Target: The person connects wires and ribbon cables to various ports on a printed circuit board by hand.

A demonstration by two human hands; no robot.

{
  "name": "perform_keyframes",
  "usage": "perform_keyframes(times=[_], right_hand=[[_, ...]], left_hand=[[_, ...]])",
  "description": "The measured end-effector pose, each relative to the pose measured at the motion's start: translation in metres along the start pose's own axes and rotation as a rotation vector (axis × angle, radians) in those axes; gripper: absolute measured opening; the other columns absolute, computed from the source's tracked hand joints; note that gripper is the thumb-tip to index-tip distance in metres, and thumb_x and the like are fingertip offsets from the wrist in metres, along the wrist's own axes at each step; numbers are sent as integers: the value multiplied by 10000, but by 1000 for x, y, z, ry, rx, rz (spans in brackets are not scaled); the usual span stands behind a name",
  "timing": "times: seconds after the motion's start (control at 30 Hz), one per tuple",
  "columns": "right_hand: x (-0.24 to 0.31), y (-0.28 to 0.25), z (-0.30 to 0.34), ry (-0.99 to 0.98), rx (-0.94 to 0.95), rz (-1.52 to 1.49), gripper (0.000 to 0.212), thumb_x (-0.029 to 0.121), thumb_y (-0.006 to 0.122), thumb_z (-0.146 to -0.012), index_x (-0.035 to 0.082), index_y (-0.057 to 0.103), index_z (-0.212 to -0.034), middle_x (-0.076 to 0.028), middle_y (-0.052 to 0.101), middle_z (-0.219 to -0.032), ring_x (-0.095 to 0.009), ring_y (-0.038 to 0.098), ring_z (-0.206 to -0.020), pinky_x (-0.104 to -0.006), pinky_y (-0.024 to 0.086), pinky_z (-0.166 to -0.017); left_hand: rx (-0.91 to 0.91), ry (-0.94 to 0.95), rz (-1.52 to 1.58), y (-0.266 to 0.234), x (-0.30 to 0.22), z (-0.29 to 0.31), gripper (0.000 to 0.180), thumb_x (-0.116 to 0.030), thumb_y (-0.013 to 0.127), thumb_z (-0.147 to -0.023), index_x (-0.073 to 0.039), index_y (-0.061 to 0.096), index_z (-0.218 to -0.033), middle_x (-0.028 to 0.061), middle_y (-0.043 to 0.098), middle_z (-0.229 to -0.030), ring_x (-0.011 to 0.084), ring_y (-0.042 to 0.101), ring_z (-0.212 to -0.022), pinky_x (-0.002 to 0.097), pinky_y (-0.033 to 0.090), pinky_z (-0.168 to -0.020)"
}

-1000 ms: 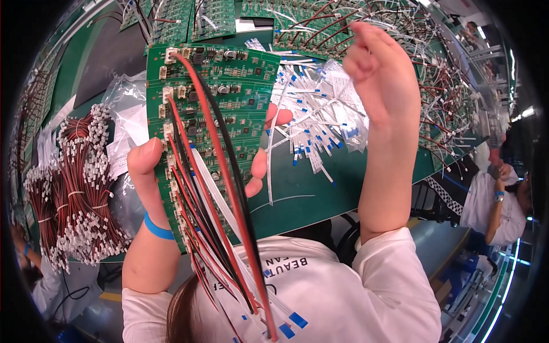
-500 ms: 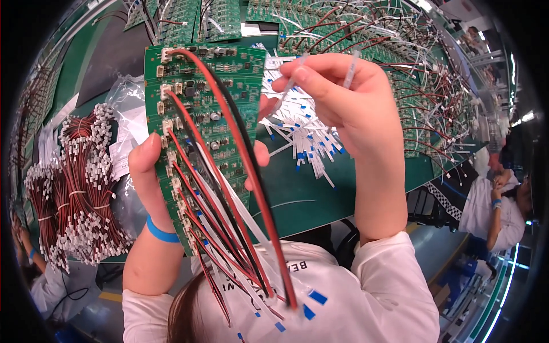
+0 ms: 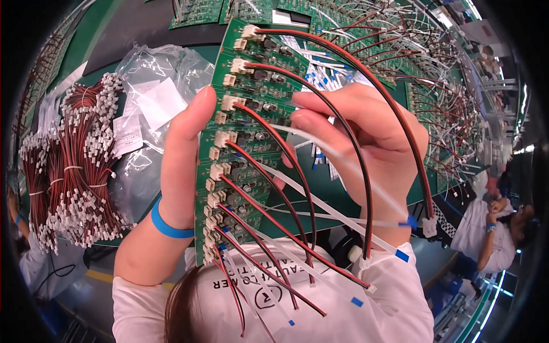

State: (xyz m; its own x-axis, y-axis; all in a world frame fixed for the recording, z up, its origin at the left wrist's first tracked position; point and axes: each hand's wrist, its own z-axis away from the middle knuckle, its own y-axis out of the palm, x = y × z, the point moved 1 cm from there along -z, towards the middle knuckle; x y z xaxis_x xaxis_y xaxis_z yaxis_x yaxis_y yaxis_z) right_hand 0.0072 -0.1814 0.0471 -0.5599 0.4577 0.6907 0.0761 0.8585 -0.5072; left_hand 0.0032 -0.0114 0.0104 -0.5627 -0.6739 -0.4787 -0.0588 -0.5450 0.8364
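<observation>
My left hand (image 3: 186,148) grips a long green circuit board panel (image 3: 229,86) by its left edge, thumb in front and fingertips showing past the right edge. Red-and-black wire leads (image 3: 340,108) run from white connectors (image 3: 231,103) along the board and arch to the right and down. Several white flat ribbon cables (image 3: 320,203) with blue ends hang among them. Close to the board's right edge, my right hand (image 3: 372,126) has thumb and forefinger pinched; whatever lies between the fingertips is hidden. One blurred white ribbon and some wire leads cross in front of this hand.
Bundled red-and-black leads (image 3: 74,177) lie at left beside a clear plastic bag (image 3: 166,68) with paper slips. Loose white ribbon cables (image 3: 320,74) are piled behind my right hand. More wired boards (image 3: 434,108) cover the far and right table. Other people (image 3: 492,228) sit nearby.
The board has moved right and now faces me with its wire leads spread out. My right hand has lowered from above the ribbon pile to the board's right edge.
</observation>
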Motion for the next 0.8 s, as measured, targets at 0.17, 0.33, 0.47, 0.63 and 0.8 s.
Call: perform_keyframes(times=[0.17,0.33,0.47,0.63,0.8], right_hand=[[3,8,5,61,-27,-59,201,-70,736,-677,-22,663,-857,-40,610,-701,-20,477,-505,-173,359,-451],[-3,7,3,-89,-20,75,184,-99,698,-692,-19,648,-851,-38,585,-714,-30,480,-509,-174,323,-413],[-9,13,6,-157,-78,68,194,-109,688,-689,-18,649,-856,-46,580,-710,-51,500,-528,-172,313,-410],[-11,17,9,-139,-108,24,213,-120,688,-676,-12,651,-856,-42,583,-714,-58,506,-546,-173,304,-418],[-8,12,7,-177,-100,84,231,-124,693,-664,3,656,-852,-16,579,-716,-56,472,-557,-172,316,-449]], left_hand=[[-76,-32,-204,6,3,0,608,-555,311,-892,-32,558,-1080,122,639,-838,172,615,-690,274,501,-605],[-74,-122,-254,9,2,2,620,-581,311,-878,-44,582,-1029,88,624,-804,144,592,-696,247,480,-625],[-98,-91,-287,9,3,4,604,-571,302,-887,-51,582,-1015,81,619,-796,137,587,-693,244,475,-628],[-103,-80,-281,11,4,3,586,-552,305,-897,-49,574,-1027,83,618,-789,136,587,-687,242,475,-618],[-93,-55,-301,12,4,2,561,-533,319,-905,-47,565,-1041,88,616,-782,135,586,-677,232,472,-603]])
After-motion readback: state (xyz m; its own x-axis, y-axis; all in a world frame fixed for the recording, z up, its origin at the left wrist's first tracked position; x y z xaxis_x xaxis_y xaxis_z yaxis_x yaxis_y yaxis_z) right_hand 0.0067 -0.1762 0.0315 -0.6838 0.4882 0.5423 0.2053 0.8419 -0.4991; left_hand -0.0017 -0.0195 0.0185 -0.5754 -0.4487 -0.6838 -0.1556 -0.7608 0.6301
